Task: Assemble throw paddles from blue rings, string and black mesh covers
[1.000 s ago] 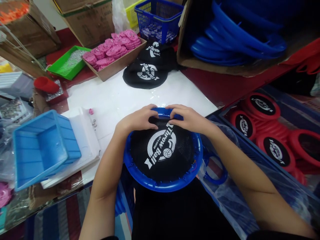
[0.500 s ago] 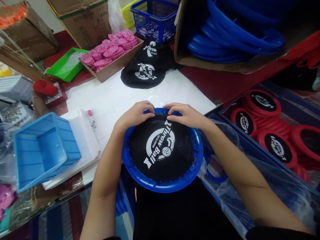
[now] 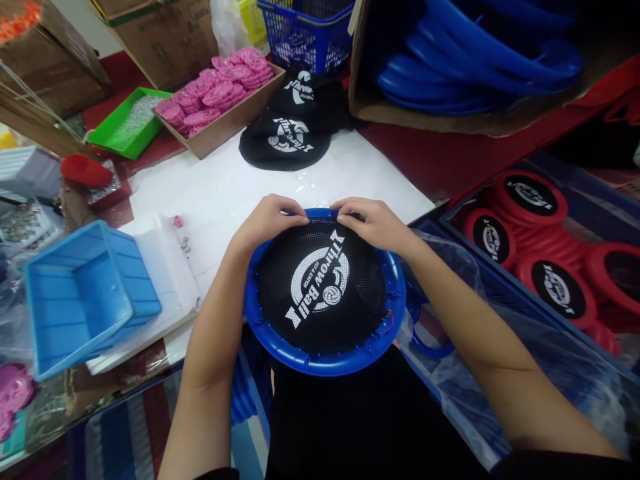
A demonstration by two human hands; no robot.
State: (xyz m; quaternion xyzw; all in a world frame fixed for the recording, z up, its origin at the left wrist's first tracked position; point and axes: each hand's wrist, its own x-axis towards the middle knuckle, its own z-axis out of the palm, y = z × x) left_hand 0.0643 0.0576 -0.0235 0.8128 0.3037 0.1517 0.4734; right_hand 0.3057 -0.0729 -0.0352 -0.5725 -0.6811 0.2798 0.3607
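A round blue plastic ring [image 3: 325, 365] lies in front of my body, over the table's near edge. Within it is a black mesh disc [image 3: 367, 287] printed in white with "Throw Ball". My left hand [image 3: 274, 221] pinches the mesh at the far rim, thumb on top and fingers curled over the ring. Just to its right, my right hand [image 3: 374, 223] pinches the same far edge with thumb and fingers. Small pegs and a thin red wire [image 3: 387, 325] show along the ring's near right side.
Black printed mesh discs [image 3: 285, 141] lie on the white sheet behind. A carton of pink parts [image 3: 220, 93] and a green tray [image 3: 130, 123] stand farther left. The light-blue bin [image 3: 90, 300] is on the left, a box of blue rings [image 3: 465, 67] back right, red discs [image 3: 555, 287] in a crate right.
The camera view has shifted slightly. Both hands remain at the far rim, with the right fingers more curled over the mesh edge.
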